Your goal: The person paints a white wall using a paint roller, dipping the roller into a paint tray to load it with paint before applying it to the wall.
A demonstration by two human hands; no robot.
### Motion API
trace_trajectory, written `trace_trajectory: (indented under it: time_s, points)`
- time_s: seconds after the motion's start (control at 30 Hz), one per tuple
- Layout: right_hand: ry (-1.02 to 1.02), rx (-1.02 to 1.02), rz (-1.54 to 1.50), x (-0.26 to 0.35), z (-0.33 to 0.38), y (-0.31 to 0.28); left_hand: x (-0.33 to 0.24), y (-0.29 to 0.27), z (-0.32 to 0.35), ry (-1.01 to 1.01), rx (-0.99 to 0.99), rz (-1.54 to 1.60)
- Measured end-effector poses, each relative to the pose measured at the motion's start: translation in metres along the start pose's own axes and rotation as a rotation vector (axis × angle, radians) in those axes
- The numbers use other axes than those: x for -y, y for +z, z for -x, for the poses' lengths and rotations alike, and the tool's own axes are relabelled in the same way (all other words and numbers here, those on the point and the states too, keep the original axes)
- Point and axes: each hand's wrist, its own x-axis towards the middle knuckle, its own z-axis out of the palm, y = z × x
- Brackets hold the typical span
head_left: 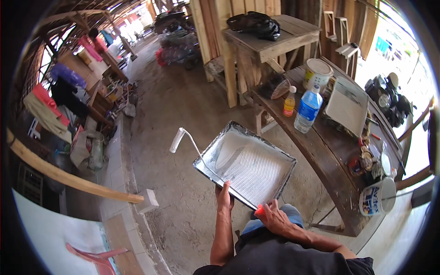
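Note:
A paint tray (261,167) with a ribbed slope, coated in wet-looking white paint, is held tilted in front of my body. My left hand (223,196) is closed on its near left edge, the thumb over the rim. Fingers of my right hand (276,219) wrap round the red handle of a paint roller (176,141) at the tray's near corner. The roller's bent wire runs along the left rim, and its white head sticks out past the tray, above the floor. My right hand's palm side is hidden.
On the right, a dark wooden bench (321,158) bears a water bottle (308,110), a small yellow-orange bottle (289,101), another paint tray (347,106) and white tubs. A black plastic bag (254,25) tops a wooden table. A wooden pole (73,172) crosses the left side.

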Motion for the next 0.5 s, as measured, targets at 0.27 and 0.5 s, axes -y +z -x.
trace_trajectory:
  time_s: [0.27,0.5]
  points:
    - [-0.061,0.192,0.030,-0.030,-0.076,-0.031,0.000,0.021,-0.050,0.130,-0.101,0.085]
    - [-0.232,0.327,-0.056,-0.072,-0.135,-0.103,0.005,0.058,-0.077,0.167,-0.362,0.077]
